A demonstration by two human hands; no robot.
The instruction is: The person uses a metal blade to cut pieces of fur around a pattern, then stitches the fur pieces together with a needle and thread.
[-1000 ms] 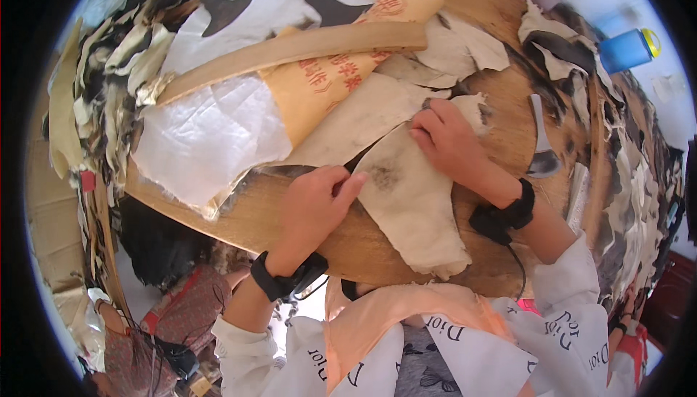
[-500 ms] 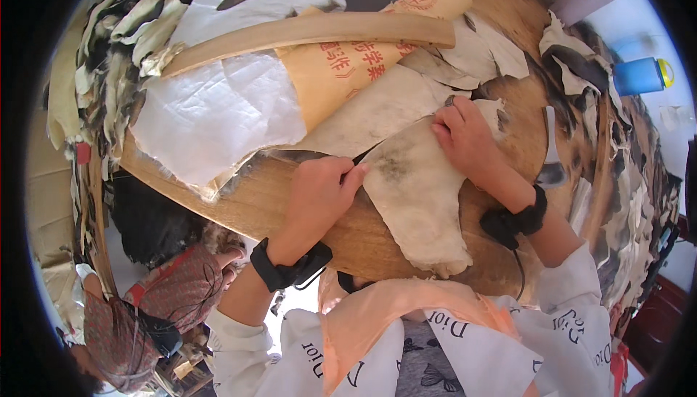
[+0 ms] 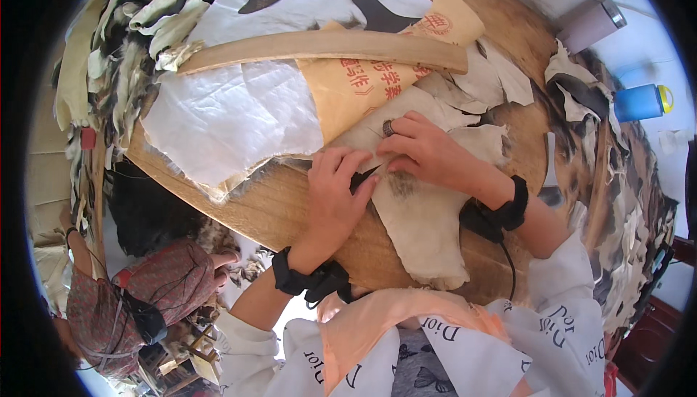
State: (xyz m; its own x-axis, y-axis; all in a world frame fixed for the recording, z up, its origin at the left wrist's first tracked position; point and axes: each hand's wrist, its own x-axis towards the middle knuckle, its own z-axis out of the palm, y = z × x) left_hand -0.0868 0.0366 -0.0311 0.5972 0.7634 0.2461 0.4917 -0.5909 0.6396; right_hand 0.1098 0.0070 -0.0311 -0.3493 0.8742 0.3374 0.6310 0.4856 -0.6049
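A pale piece of hide (image 3: 425, 241) with a grey-black smudge lies on the wooden board in front of me, its narrow end toward my body. My left hand (image 3: 335, 197) is closed at its left corner, thumb and bent fingers on the edge. A dark sliver shows beside that thumb; I cannot make out whether it is fur or a gap. My right hand (image 3: 425, 150), with a ring, pinches the hide's upper left edge close to the left hand. Another pale hide piece (image 3: 356, 136) lies just beyond, partly under the right fingers.
A curved wooden strip (image 3: 327, 47) lies across white sheeting (image 3: 232, 117) and brown printed paper (image 3: 348, 99). Dark cut-out shapes (image 3: 374, 9) rest farther back. A grey-bladed tool (image 3: 550, 161) is at the right, near hide scraps. At lower left a person (image 3: 156, 288) sits.
My right hand has moved left from the hide's far right part to beside my left hand. The left fingers have shifted a little along the edge. The whole view has tilted slightly.
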